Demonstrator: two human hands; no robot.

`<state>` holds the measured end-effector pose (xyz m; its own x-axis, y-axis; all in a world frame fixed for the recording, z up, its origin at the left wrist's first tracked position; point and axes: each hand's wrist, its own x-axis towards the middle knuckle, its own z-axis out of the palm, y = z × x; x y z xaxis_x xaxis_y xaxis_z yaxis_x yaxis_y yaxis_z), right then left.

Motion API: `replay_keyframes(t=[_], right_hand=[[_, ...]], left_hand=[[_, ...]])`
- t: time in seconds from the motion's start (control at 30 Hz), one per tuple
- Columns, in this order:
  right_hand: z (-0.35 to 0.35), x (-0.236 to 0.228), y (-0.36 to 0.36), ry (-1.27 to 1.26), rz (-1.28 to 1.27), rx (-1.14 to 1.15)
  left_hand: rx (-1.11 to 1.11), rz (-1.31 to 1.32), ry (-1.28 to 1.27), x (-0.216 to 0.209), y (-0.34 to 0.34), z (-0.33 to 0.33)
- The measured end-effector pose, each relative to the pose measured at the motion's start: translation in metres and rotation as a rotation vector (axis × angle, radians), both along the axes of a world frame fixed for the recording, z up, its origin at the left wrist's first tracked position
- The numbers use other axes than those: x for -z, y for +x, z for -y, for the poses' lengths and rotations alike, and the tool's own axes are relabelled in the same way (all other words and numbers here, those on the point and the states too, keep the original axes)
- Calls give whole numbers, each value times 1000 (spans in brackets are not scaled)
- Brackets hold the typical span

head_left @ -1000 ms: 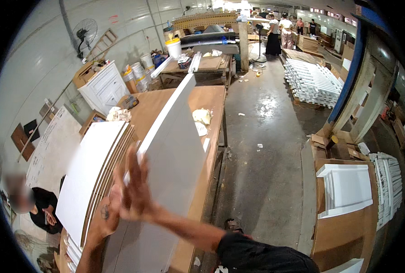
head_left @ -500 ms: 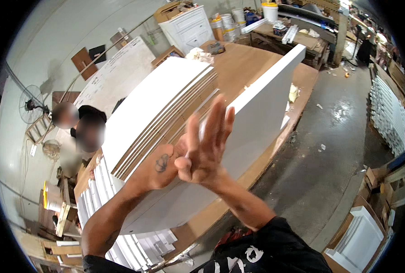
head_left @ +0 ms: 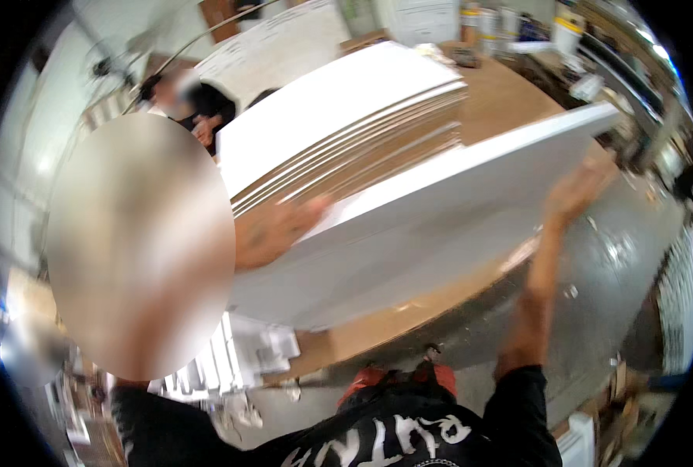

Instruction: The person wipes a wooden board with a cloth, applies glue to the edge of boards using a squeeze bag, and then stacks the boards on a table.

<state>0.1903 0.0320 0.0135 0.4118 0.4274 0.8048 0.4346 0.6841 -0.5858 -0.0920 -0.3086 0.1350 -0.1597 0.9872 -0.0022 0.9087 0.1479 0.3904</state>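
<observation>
A long, thick white panel (head_left: 432, 226) stands on its long edge in front of me, on a brown-topped table (head_left: 362, 336). My left hand (head_left: 276, 229) is at the panel's left upper edge, fingers stretched out; blur hides whether it touches. Over by the panel's right end is my right hand (head_left: 578, 191), its fingers extended and smeared, with nothing seen in it. Just behind the panel lies a stack of flat white boards (head_left: 331, 117) with brown edges. A blurred patch covers much of my left forearm.
Beyond the stack's left side is another person (head_left: 206, 109) in dark clothing. White strips (head_left: 214, 358) lie at the table's near left. Grey floor (head_left: 588, 272) runs along the right, with scraps on it. Buckets (head_left: 567, 31) and a white cabinet (head_left: 424, 19) stand at the back.
My hands were together in front of the panel; now they are apart, the left at its left edge, the right out toward its right end. The whole view has shifted.
</observation>
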Motion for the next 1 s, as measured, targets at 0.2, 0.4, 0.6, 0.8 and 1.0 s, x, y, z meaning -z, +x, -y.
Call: replay_keyframes(t=[0.2,0.4,0.6,0.8,1.0], right_hand=[[89,-22,-128,-115,80,-247],[254,-42,-196,153,211,-430],[223,-43,-197,170,208,-357],[127,-59,-126,-95,-63,-144],[255,-38,-210,381,298,-307]], left_hand=[[-356,-118,-133,2,-31,85],[-76,72,-233,-17,-11,35],[301,-10,40,-7,-59,64],[205,44,-54,-13,-30,40],[348,-59,728,35,-49,55]])
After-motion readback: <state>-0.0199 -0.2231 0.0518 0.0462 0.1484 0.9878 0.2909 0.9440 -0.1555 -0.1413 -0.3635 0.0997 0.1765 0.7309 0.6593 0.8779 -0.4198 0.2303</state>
